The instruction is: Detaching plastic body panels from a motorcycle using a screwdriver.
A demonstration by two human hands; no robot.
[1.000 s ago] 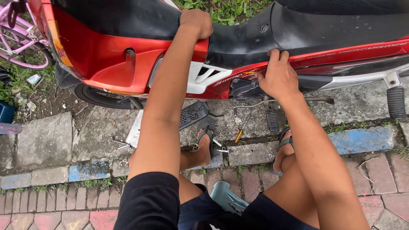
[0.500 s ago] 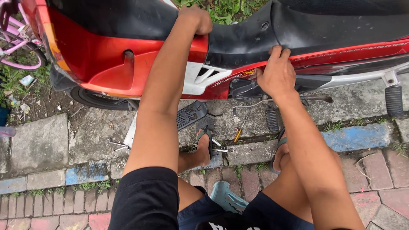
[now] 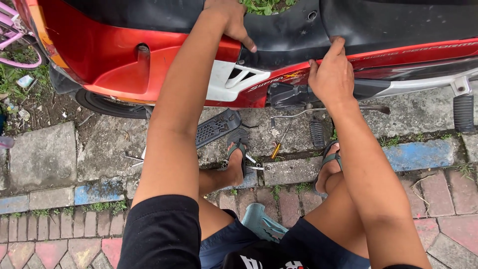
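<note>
Outdoor scene in flat daylight, seen from above. The ground is cracked grey concrete, bordered by a kerb of stone blocks, some painted faded blue. Below the kerb lies paving of small reddish and grey bricks with weeds in the joints. At upper left, bare soil with grass and litter, and part of a pink bicycle wheel. Green grass shows at the top edge.

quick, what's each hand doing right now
Left hand: fingers curled, resting on the black seat, gripping nothing that shows.
Right hand: fingers pressed on the seat's lower edge above the red panel; whether it grips cannot be told.
</note>
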